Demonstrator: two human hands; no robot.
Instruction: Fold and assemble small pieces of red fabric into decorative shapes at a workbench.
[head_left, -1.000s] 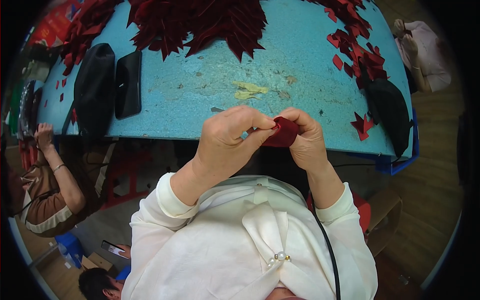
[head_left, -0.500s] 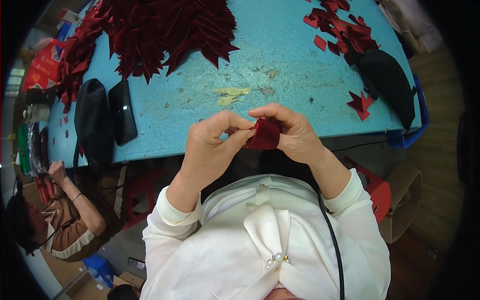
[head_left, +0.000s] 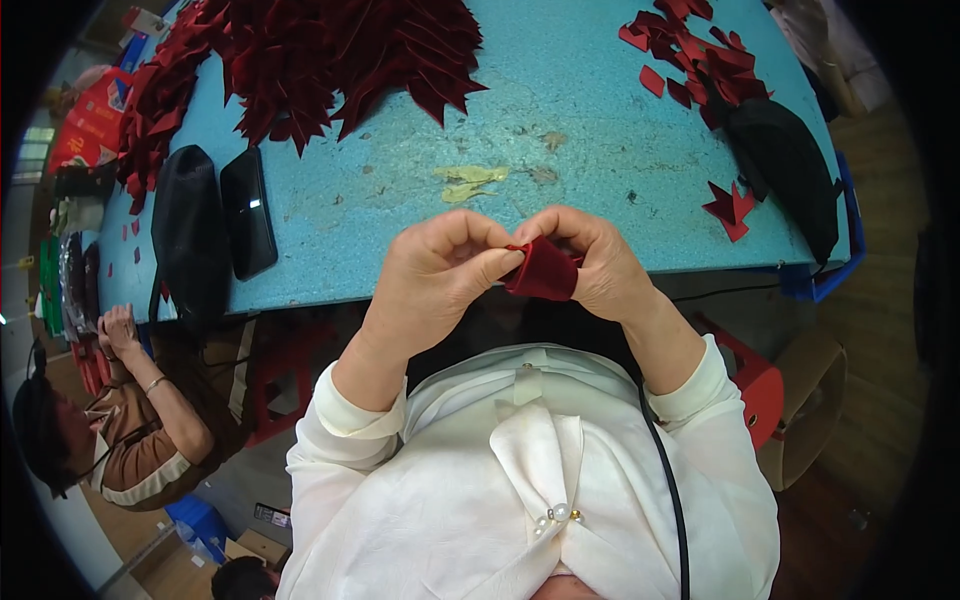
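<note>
A small dark-red velvet piece is held between my two hands, just off the near edge of the blue table. My left hand pinches its upper left edge between thumb and forefinger. Around its right side close the fingers of my right hand, with the thumb partly hidden behind the cloth. The piece looks folded or curled over; its inner side cannot be made out. Beyond my hands, a big heap of dark-red velvet pieces with pointed ends lies at the back left of the table.
On the blue table lie a black phone, a black pouch, another black pouch and scattered red pieces. A blue bin hangs by the right edge. Another person sits at the left. A red stool stands right.
Both hands have shifted slightly right with the velvet piece, which is now tilted and shows more of its face. My left forefinger and thumb have closed nearer its upper edge.
</note>
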